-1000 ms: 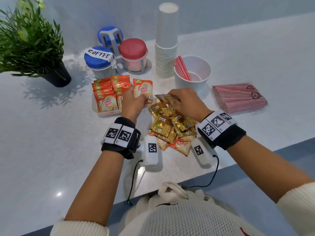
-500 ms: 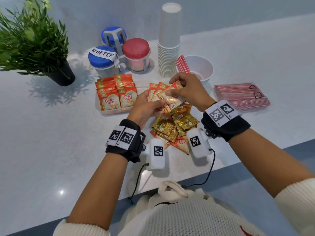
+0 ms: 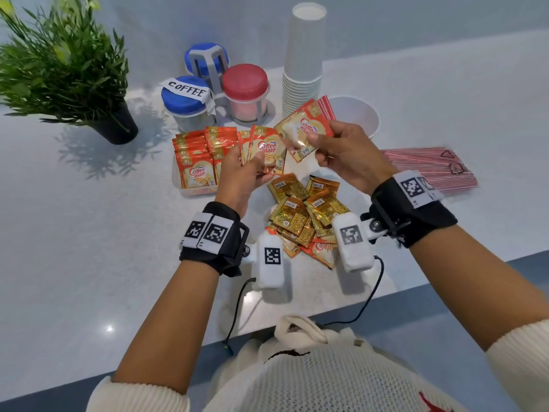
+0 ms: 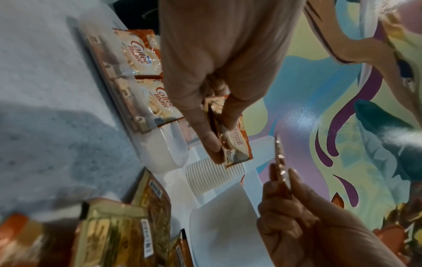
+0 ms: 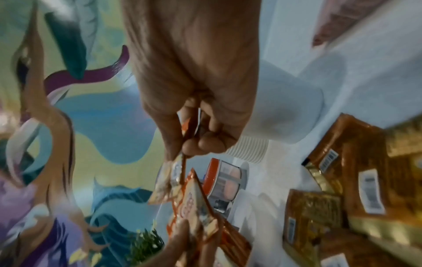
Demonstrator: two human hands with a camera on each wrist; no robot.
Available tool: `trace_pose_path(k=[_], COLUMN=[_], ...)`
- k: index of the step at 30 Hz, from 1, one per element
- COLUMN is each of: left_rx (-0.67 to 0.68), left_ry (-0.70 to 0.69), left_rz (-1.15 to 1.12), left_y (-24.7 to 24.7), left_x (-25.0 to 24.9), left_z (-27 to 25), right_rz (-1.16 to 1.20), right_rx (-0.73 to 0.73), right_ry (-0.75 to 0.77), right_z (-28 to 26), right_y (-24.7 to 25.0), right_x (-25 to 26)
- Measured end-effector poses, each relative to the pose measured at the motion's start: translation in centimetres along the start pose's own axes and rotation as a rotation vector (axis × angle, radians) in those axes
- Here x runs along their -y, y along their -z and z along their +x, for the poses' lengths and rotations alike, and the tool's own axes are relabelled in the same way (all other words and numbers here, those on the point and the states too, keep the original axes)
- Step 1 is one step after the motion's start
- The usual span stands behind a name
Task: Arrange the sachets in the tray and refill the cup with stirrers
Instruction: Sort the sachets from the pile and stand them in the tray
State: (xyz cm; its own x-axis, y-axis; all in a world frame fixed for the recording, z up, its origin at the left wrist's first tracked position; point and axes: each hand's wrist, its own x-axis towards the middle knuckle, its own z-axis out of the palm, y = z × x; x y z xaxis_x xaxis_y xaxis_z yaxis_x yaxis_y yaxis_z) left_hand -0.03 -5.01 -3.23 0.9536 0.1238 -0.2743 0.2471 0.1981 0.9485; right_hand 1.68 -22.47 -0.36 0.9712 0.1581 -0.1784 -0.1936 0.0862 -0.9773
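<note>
My left hand (image 3: 243, 171) pinches a small fan of orange-and-cream foil creamer sachets (image 3: 264, 150), upright, just right of the clear plastic tray (image 3: 190, 190). My right hand (image 3: 344, 153) pinches one tilted orange creamer sachet (image 3: 304, 129) close beside that fan. The tray, part filled, lies left of both hands; the left is nearer. Loose gold foil sachets (image 3: 300, 203) lie below.

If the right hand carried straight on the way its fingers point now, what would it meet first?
Probably the sachets fanned in the left hand: the right hand points leftward, pinching one sachet toward them. Depth is unclear.
</note>
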Motion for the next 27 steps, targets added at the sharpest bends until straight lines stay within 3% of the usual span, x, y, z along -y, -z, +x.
trace_pose_path(k=[4,7,14,21,24,27], left_rx=[0.059,0.099,-0.049,0.184,0.083,0.002], left_ry=[-0.046,-0.057,0.036,-0.065,-0.131,-0.169], left_rz=[0.002,-0.015,0.000,0.267,0.327,0.348], left_y=[0.0,0.1,1.4,0.9,0.4,0.3], left_x=[-0.5,-0.7,-1.4,-1.7,-1.3,-1.3], left_z=[-0.2,-0.3,0.7,0.8,1.5,2.3], right_rz=[-0.218,-0.226,-0.224,-0.417,-0.321,-0.279], right_rx=[0.065,0.055,0.049,0.071,-0.009,0.003], right_ry=[-0.072,-0.099,-0.067,-0.015,-0.003,-0.034], right_z=[0.6,1.0,1.8,2.8,3.7,4.4], right_y=[-0.9,-1.8,-1.7,-3.4,-4.2,-4.7], right_x=[0.0,-0.5,-0.1,0.7,0.0,-0.7])
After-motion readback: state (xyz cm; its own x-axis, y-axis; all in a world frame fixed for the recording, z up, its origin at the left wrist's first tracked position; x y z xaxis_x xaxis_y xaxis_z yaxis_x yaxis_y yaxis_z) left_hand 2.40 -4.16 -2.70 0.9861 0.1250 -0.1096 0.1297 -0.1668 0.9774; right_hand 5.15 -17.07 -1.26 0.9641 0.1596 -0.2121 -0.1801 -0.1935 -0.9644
